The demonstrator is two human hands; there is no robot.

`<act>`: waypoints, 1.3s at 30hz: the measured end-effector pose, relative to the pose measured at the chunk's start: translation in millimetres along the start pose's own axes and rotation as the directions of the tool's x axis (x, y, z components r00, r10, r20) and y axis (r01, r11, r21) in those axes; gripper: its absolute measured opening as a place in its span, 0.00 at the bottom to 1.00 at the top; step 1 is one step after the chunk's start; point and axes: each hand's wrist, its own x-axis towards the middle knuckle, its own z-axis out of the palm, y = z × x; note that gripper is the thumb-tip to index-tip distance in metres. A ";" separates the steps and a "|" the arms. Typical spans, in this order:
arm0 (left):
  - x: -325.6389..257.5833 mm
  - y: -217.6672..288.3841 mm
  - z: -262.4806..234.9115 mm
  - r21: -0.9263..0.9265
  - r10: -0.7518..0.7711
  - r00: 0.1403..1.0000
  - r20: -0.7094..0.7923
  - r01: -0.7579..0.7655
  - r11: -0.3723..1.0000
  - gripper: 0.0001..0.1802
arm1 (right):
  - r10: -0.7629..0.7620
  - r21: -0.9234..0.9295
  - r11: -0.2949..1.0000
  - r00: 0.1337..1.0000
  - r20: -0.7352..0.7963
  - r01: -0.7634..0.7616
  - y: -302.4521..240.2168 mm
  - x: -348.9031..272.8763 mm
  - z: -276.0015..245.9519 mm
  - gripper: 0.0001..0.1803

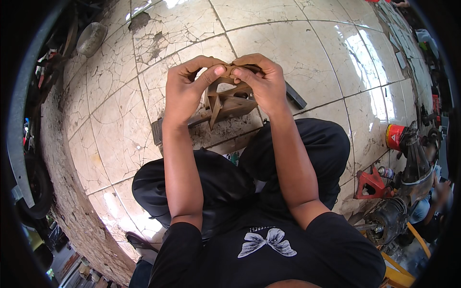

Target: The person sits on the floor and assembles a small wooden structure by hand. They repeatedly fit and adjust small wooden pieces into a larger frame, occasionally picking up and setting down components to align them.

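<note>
My left hand [187, 86] and my right hand [265, 82] meet in front of me, thumbs and fingers pinched on a small thin brown piece [226, 72]. The fingers cover most of it, so its exact kind does not show. Just below and behind the hands, a rusty brown metal stand [233, 106] with angled plates and a round hole rests low between my knees. A dark bar end [157, 132] sticks out on its left, beside my left forearm. Another dark bar [295, 96] shows past my right wrist. Whether both belong to the stand is hidden.
Cracked cream floor tiles [283, 43] surround me. At right are a red can [395, 137], a red jack stand [371, 185], a spray can [385, 172] and greasy machine parts [388, 218], with another person beyond. A rough ledge [72, 192] runs along the left.
</note>
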 end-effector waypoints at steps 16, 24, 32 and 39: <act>1.0 -1.1 8.6 -0.081 0.001 1.000 -0.012 -0.002 0.997 0.08 | 0.021 0.190 0.981 0.995 0.098 -0.040 6.2 -2.1 -3.0 0.11; 1.9 -2.2 15.7 0.028 0.072 0.997 -0.005 -0.072 0.997 0.12 | -0.005 0.216 0.976 1.000 -0.006 0.006 7.9 -1.7 1.0 0.13; 3.5 -11.2 21.8 0.093 0.184 0.981 -0.054 -0.179 0.979 0.13 | -0.004 0.248 0.969 1.000 -0.029 0.011 8.3 -1.3 3.4 0.15; 1.2 -7.7 30.5 0.323 0.333 0.937 -0.109 -0.284 0.903 0.12 | 0.056 0.355 0.934 0.998 -0.036 -0.039 6.1 -3.2 2.5 0.15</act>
